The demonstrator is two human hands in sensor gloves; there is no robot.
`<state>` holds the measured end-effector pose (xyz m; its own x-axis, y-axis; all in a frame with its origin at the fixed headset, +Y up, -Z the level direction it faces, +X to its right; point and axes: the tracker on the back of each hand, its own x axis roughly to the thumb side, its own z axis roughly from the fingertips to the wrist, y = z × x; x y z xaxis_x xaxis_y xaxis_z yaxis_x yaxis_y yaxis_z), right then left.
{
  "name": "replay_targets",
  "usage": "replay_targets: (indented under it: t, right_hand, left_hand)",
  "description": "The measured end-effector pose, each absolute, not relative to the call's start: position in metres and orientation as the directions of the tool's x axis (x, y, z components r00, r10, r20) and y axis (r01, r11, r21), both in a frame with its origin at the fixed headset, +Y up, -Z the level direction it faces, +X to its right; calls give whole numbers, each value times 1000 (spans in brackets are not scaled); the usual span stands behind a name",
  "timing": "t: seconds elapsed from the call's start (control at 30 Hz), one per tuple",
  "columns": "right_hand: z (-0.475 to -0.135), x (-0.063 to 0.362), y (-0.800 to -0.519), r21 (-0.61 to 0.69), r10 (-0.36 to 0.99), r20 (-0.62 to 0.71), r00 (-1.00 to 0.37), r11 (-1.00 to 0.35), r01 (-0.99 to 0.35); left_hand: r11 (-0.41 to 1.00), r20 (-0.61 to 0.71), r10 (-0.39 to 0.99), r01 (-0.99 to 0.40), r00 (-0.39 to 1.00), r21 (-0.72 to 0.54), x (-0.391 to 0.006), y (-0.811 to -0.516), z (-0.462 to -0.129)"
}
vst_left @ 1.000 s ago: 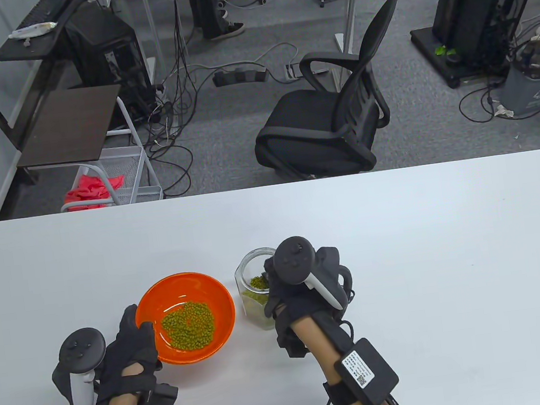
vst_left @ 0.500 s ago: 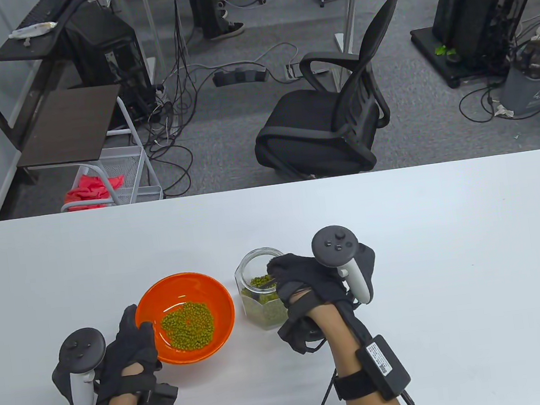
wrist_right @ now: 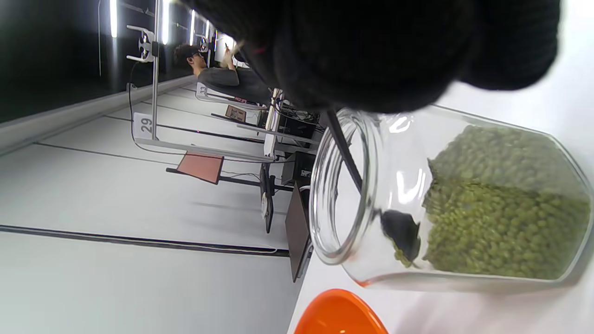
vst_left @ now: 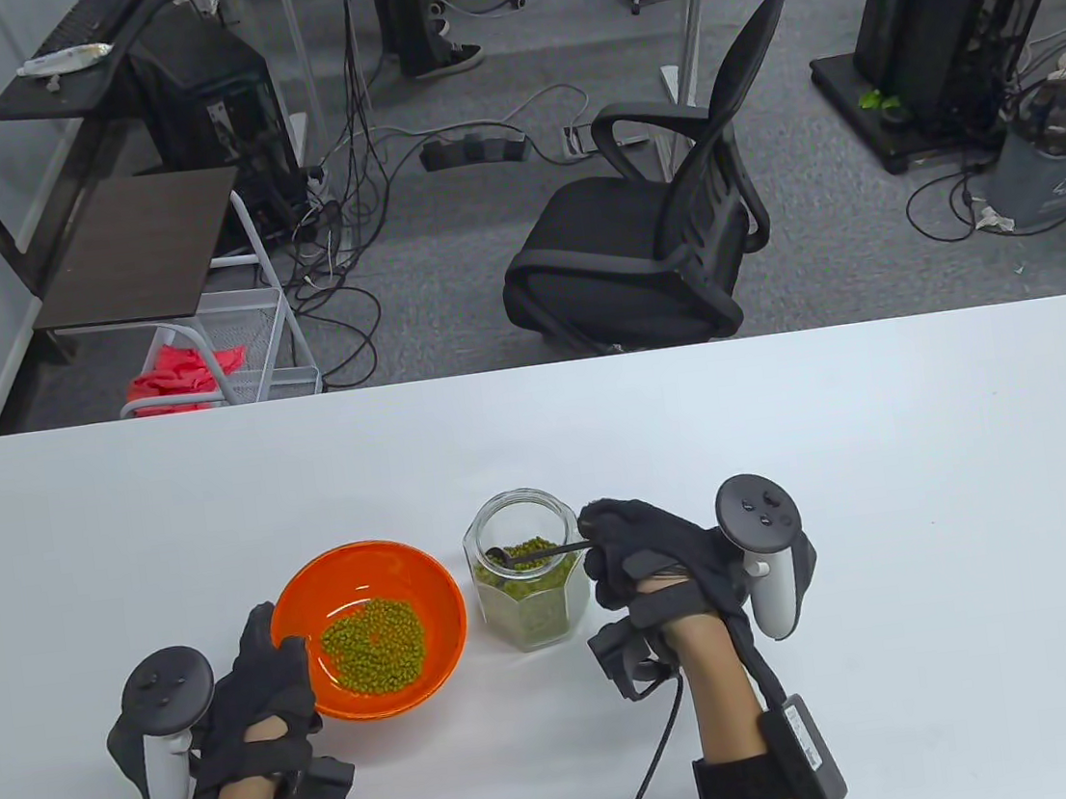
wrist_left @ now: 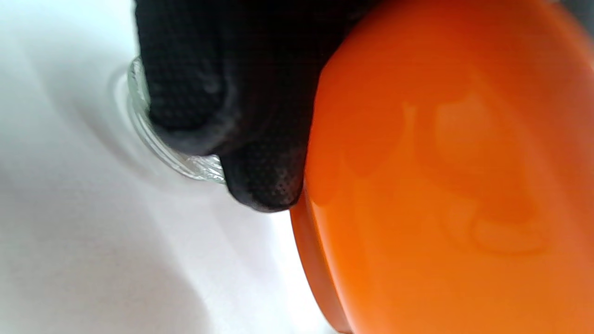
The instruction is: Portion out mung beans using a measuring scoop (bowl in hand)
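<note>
An orange bowl (vst_left: 361, 576) with a heap of mung beans (vst_left: 374, 642) stands on the white table. My left hand (vst_left: 266, 680) grips its near-left rim, fingers curled against its outer wall (wrist_left: 445, 185). Right of the bowl stands an open glass jar (vst_left: 527, 585) partly filled with mung beans (wrist_right: 492, 218). My right hand (vst_left: 649, 555) pinches the thin handle of a black measuring scoop (vst_left: 533, 555) from the jar's right side. The scoop's bowl (wrist_right: 401, 232) lies inside the jar at the beans' surface.
A black office chair (vst_left: 658, 229) stands beyond the table's far edge, with a small cart (vst_left: 190, 296) at the far left. The white table (vst_left: 892, 472) stretches wide to the right and behind the jar.
My right hand has swung from above the jar to its right side and turned, so the scoop's handle now shows, reaching into the jar. My left hand and the bowl have stayed put.
</note>
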<state>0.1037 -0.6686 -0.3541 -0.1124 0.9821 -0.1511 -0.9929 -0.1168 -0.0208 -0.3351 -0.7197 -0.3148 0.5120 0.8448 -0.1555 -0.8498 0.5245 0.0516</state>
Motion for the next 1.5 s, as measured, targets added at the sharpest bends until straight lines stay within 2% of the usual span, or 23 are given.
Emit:
replay_targets:
  t: [0.6, 1.07, 1.27, 1.5]
  right_hand:
    - [-346, 126, -679, -47, 982, -154, 111, 105, -993]
    - [-337, 139, -670, -84, 985, -104, 138, 129, -988]
    - [-333, 133, -657, -51, 988, -55, 147, 144, -988]
    - [-332, 112, -648, 37, 995, -23, 101, 101, -994]
  left_hand:
    - [536, -150, 838, -843, 525, 47, -333, -720, -316]
    - [535, -153, 839, -844, 523, 49, -332, -721, -315]
    - [534, -153, 839, -844, 523, 46, -332, -721, -315]
    - [535, -152, 838, -844, 524, 44, -332, -721, -316]
